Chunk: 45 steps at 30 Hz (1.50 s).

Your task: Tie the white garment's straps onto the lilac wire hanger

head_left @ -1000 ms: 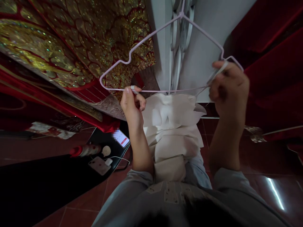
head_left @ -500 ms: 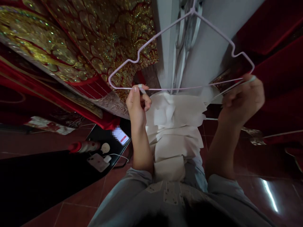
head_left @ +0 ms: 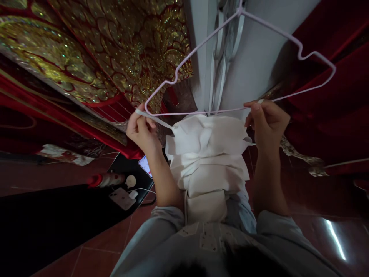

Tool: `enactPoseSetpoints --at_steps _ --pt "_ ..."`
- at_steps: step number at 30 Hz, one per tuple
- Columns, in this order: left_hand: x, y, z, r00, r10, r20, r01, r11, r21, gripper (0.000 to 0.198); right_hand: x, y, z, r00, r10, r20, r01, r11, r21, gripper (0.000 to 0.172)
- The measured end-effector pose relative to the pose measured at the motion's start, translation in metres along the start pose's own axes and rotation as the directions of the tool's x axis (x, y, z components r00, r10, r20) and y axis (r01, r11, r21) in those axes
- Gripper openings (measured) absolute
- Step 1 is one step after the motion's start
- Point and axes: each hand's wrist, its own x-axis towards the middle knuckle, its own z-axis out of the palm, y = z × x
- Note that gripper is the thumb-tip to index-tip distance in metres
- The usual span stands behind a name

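Note:
A pale pink hanger (head_left: 198, 46) is in front of me, its lower bar running across above a white tiered, ruffled garment (head_left: 210, 134). My left hand (head_left: 144, 130) is closed on a white strap (head_left: 158, 121) of the garment, pulled out past the hanger's left end. At the right part of the lower bar, my right hand (head_left: 268, 121) pinches the bar, and a bit of white strap (head_left: 261, 101) shows over its index finger. The garment hangs down over my lap. The hanger's hook is cut off by the top edge.
Gold-sequined red garments (head_left: 115, 46) hang at the left, and dark red cloth (head_left: 331, 115) at the right. A grey-white panel with metal bars (head_left: 219, 77) stands ahead. On a black table (head_left: 72, 215) lie a red-capped bottle (head_left: 108, 179), a phone (head_left: 123, 198) and a lit phone (head_left: 145, 166).
My left hand has moved left off the bar, stretching its strap past the hanger's end. My right hand has come inward along the bar. The hanger has shifted right.

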Motion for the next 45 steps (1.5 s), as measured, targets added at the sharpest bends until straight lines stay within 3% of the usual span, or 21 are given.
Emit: enactPoseSetpoints --at_steps 2,8,12,17,20,23,26,29,31,33,35,37,39,41,43,45 --pt "0.01 0.003 -0.005 0.999 -0.031 0.024 0.031 1.0 0.006 0.014 0.001 -0.001 0.0 1.0 0.008 -0.012 -0.008 1.0 0.02 0.046" --pt "0.03 0.019 -0.013 0.959 -0.158 0.235 0.163 0.987 -0.001 0.018 -0.002 0.005 -0.004 0.998 0.059 0.007 -0.059 0.998 0.026 0.048" --pt "0.038 0.016 -0.022 0.926 -0.137 0.353 0.147 0.989 -0.002 0.022 -0.002 0.004 -0.004 0.999 0.033 -0.008 -0.032 0.999 0.027 0.046" --pt "0.041 0.012 -0.033 0.924 -0.099 0.369 0.112 0.994 -0.015 0.018 -0.001 -0.003 0.001 0.999 0.043 -0.004 -0.043 0.998 0.05 0.044" --pt "0.044 0.023 -0.016 0.898 -0.111 0.425 0.119 0.993 0.006 0.025 -0.002 -0.002 0.002 0.999 0.041 0.017 -0.042 0.998 0.047 0.045" --pt "0.046 0.045 0.019 0.866 -0.116 0.486 0.095 0.993 0.068 0.028 -0.004 0.003 0.002 0.998 0.057 0.028 -0.058 0.998 0.021 0.049" --pt "0.045 0.069 0.056 0.857 -0.131 0.499 0.048 0.983 0.176 0.034 -0.007 0.006 0.001 0.994 0.1 0.049 -0.1 0.995 -0.01 0.047" --pt "0.044 0.08 0.077 0.851 -0.239 0.468 0.116 0.954 0.276 0.052 -0.008 0.006 0.0 0.993 0.103 0.057 -0.103 0.995 -0.008 0.046" --pt "0.043 0.075 0.079 0.852 -0.283 0.441 0.175 0.946 0.271 0.065 -0.009 0.004 0.001 0.993 0.098 0.058 -0.098 0.995 -0.003 0.048" --pt "0.037 0.063 0.072 0.889 -0.271 0.369 0.21 0.958 0.196 0.068 -0.01 0.002 0.003 0.995 0.092 0.046 -0.092 0.996 0.009 0.051" --pt "0.026 0.047 0.061 0.933 -0.267 0.241 0.26 0.964 0.064 0.061 -0.012 0.0 0.005 0.996 0.079 0.031 -0.08 0.997 0.019 0.05" --pt "0.011 0.029 0.049 0.923 -0.351 0.154 0.367 0.926 -0.088 0.051 -0.014 -0.003 0.007 0.997 0.067 0.032 -0.068 0.998 0.012 0.042" --pt "-0.005 0.013 0.038 0.881 -0.437 0.179 0.465 0.871 -0.162 0.042 -0.013 -0.007 0.008 0.997 0.061 0.037 -0.061 0.998 0.007 0.031" --pt "-0.017 0.002 0.031 0.876 -0.417 0.241 0.461 0.871 -0.168 0.049 -0.01 -0.009 0.006 0.999 0.04 0.026 -0.04 0.999 0.0 0.021" --pt "-0.022 -0.003 0.027 0.898 -0.348 0.268 0.398 0.903 -0.16 0.053 -0.002 -0.007 -0.001 0.998 -0.002 -0.064 0.0 1.0 -0.023 0.018" --pt "-0.021 -0.001 0.025 0.922 -0.289 0.258 0.335 0.929 -0.158 0.049 0.008 0.0 -0.014 0.97 -0.042 -0.238 0.029 0.998 -0.058 0.022"
